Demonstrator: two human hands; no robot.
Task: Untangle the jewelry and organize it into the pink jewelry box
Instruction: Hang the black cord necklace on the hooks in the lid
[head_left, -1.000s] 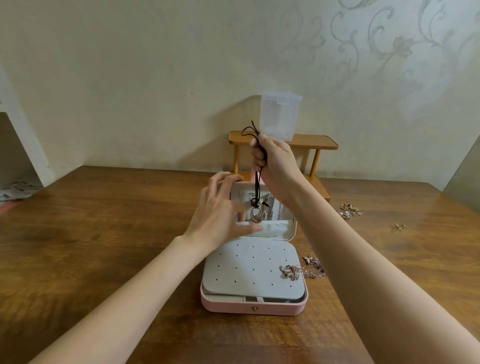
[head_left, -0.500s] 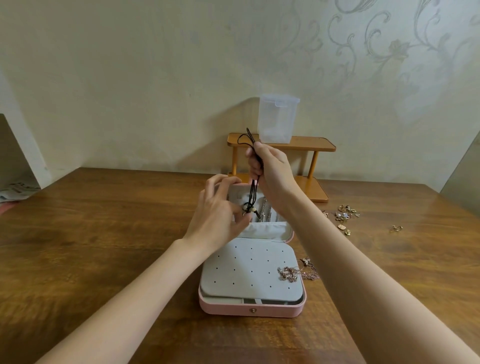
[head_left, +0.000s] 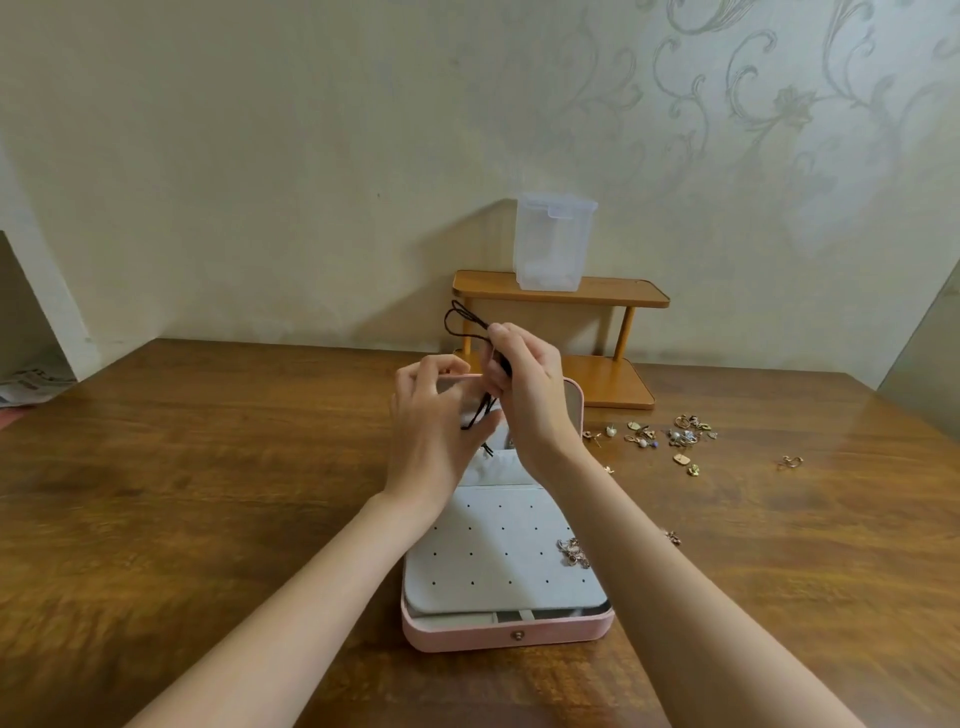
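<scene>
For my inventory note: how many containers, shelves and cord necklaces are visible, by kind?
Containers: 2, the pink box and the clear tub
Shelves: 1, the wooden rack
Cord necklaces: 1, the black cord in the right hand
Total: 4

The tabletop (head_left: 208, 493) is glossy, grained wood. The pink jewelry box (head_left: 519, 631) looks matt outside, with a soft grey cloth-like panel (head_left: 493, 561). The cord (head_left: 457, 322) is dark and matt. The scattered earrings (head_left: 680, 436) are shiny metal. The container (head_left: 553, 244) is translucent plastic on a smooth wooden shelf (head_left: 623, 296).
</scene>
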